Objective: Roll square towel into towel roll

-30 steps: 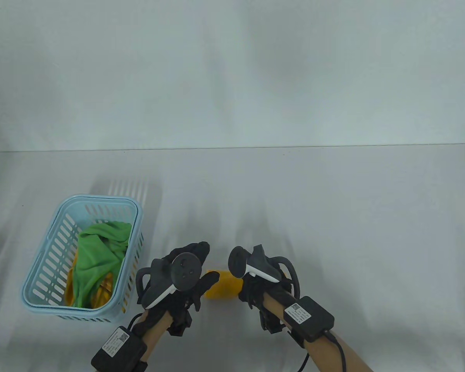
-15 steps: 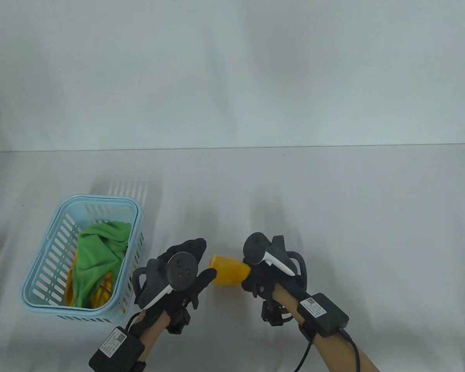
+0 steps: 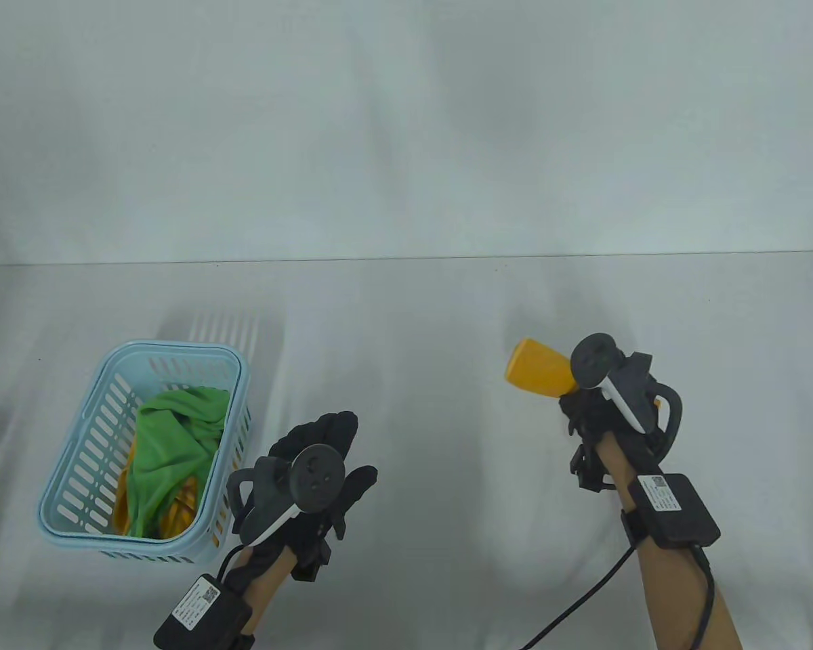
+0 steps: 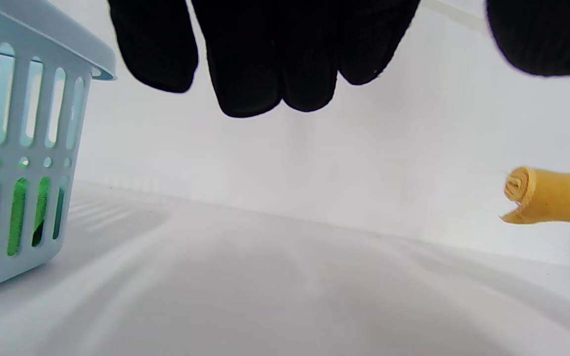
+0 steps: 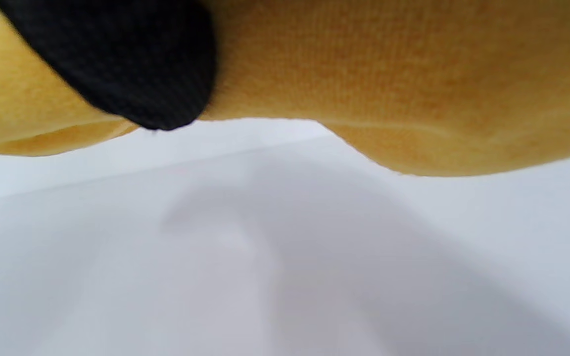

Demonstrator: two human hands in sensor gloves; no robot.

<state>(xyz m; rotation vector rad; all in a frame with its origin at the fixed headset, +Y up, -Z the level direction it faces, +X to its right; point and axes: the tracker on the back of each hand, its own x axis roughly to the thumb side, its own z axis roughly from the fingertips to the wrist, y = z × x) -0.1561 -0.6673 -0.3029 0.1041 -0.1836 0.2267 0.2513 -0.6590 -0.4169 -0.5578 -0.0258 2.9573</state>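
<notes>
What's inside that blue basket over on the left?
The blue basket holds a crumpled green cloth lying on top of a yellow-orange cloth. Whatever lies deeper beneath them is covered.

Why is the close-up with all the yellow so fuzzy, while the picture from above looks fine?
Right wrist view: the yellow towel roll sits almost against the lens, so it blurs. Table view: sharp, evenly lit, with soft shadows beside the basket. Left wrist view: the roll's spiral end stays crisp.
</notes>
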